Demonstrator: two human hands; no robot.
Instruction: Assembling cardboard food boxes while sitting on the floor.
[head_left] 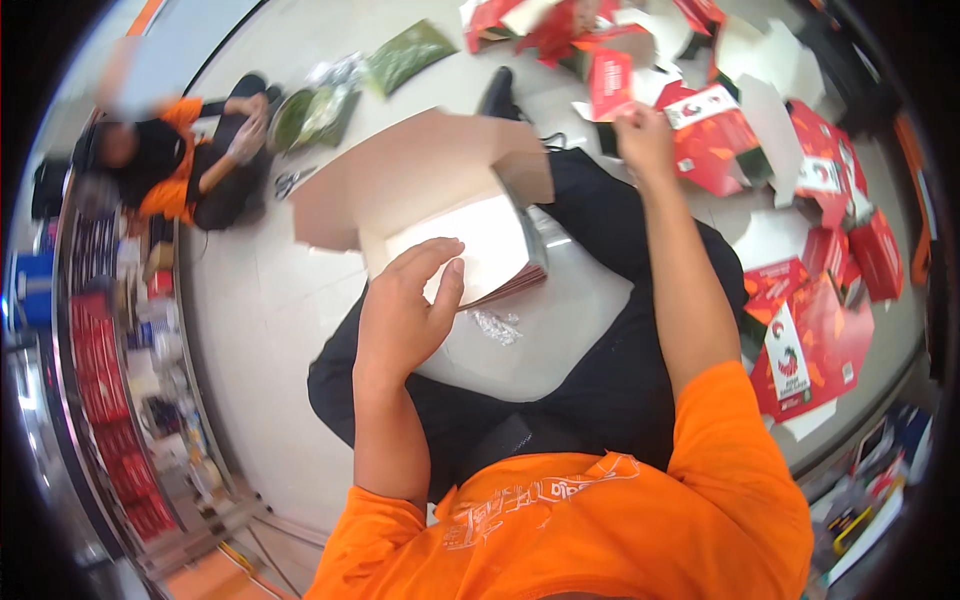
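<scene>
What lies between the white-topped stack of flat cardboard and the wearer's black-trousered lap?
In the head view, a small crumpled piece of clear-looking plastic lies on the pale tiled floor between the stack and the lap.

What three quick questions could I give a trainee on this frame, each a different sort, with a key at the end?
1. Multiple choice: what colour is the top face of the stack of card in front of the person's left hand?
A) blue
B) white
C) green

2. True or false: the person's right hand is stretched out to the red cartons.

3. Fill in the gap: the seated co-worker, dressed in orange and black, is on the ____ side of the picture.

Key: 1. B. 2. True. 3. Left.
</scene>
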